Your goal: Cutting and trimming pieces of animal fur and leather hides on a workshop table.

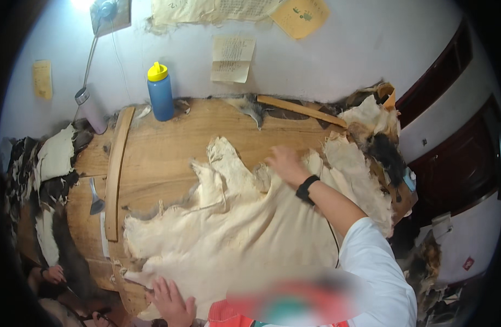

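A large cream-coloured animal hide point(228, 256) lies spread on the wooden table, pale skin side up, with ragged edges and soft folds. Grey fur peeks out along its far left border. My left hand point(171, 301) rests on its near left part, fingers spread and flat. Across the hide, my right hand point(288, 166), with a black band at the wrist, reaches to the far edge beside a raised flap. Its fingers stretch toward the left, and no object shows in them. A second pale piece of hide point(362, 169) lies to the right of that arm.
Along the wall stand a blue bottle point(161, 97) with a yellow lid and a pinkish flask point(91, 111). Wooden strips point(118, 174) and a flared scraper-like tool point(96, 201) lie left. Fur pieces point(57, 155) pile at both sides. Another person's hand point(55, 274) shows lower left.
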`<state>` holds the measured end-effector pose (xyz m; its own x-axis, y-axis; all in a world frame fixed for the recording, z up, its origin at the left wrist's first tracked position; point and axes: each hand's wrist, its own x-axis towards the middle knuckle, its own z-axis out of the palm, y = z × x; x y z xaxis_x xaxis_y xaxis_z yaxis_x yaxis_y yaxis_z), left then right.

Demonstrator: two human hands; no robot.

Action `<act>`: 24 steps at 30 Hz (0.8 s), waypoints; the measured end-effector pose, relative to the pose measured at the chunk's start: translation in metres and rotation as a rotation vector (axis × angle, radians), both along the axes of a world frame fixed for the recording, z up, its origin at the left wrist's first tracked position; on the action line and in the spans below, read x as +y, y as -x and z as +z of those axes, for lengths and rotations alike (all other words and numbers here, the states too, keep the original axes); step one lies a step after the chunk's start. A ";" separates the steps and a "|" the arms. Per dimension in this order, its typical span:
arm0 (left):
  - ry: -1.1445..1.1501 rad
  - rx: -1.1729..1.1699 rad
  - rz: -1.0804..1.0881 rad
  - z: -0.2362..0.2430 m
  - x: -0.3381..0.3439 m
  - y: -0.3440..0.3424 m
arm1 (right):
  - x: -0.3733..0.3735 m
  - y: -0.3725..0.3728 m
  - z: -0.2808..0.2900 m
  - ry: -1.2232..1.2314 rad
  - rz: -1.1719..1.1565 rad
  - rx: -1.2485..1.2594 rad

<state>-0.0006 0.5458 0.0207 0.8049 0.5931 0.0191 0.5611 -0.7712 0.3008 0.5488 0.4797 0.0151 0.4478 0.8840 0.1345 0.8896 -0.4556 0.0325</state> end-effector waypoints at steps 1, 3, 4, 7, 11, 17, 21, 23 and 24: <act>0.035 -0.033 -0.068 -0.004 -0.003 0.002 | 0.005 0.020 -0.005 -0.082 0.096 0.075; -0.140 0.006 -0.155 -0.038 -0.016 0.009 | 0.011 0.035 -0.011 -0.098 0.092 0.129; -0.325 0.041 -0.241 -0.058 -0.022 0.009 | 0.017 0.037 -0.014 -0.123 0.091 0.177; -0.344 0.052 -0.257 -0.055 -0.030 0.004 | 0.017 0.012 -0.009 0.002 -0.124 0.222; 0.096 0.121 -0.290 -0.005 -0.025 -0.010 | 0.026 -0.017 -0.016 -0.016 -0.211 0.106; 0.060 0.054 -0.299 -0.003 -0.024 0.003 | 0.039 -0.013 -0.014 -0.013 -0.235 0.087; 0.082 -0.040 -0.288 -0.007 -0.026 -0.005 | 0.065 -0.018 0.015 0.139 -0.210 0.204; 0.113 -0.028 -0.269 0.003 -0.029 -0.004 | 0.084 -0.007 0.031 0.144 -0.267 0.329; 0.144 -0.026 -0.260 0.008 -0.029 -0.006 | 0.100 0.010 0.034 0.100 -0.230 0.380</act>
<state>0.0057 0.5170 0.0289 0.9304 0.3656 -0.0275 0.3414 -0.8364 0.4289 0.5392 0.5798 0.0490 0.6350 0.7561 -0.1585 0.7229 -0.6539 -0.2233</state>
